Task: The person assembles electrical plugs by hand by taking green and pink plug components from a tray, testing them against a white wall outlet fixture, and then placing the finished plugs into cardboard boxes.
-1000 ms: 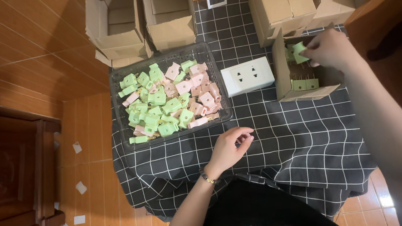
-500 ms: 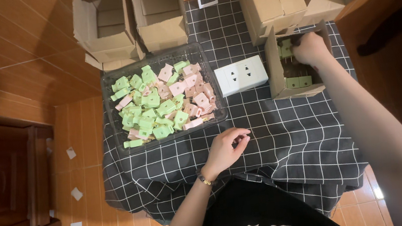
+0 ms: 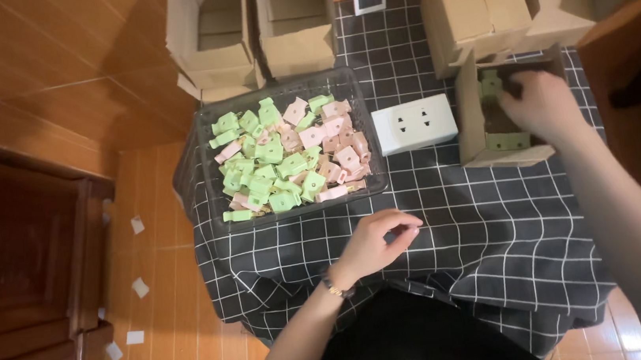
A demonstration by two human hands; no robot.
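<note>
My right hand (image 3: 541, 105) reaches into a small open cardboard box (image 3: 496, 155) that holds green pieces (image 3: 507, 140); whether its fingers grip one is hidden. My left hand (image 3: 378, 239) rests on the black checked cloth (image 3: 484, 226) with fingers curled loosely, nothing visible in it. A dark tray (image 3: 367, 131) full of several green and pink plastic pieces (image 3: 286, 156) sits ahead of my left hand. A white socket block (image 3: 415, 124) lies between the tray and the small box.
Several open and closed cardboard boxes (image 3: 296, 20) stand along the far edge. A small white frame (image 3: 370, 0) lies between them. Orange floor tiles (image 3: 166, 299) with paper scraps and a dark wooden cabinet (image 3: 11, 260) are to the left.
My right hand has gone deeper into the small cardboard box. My left hand has stayed on the cloth. The camera view shifted slightly.
</note>
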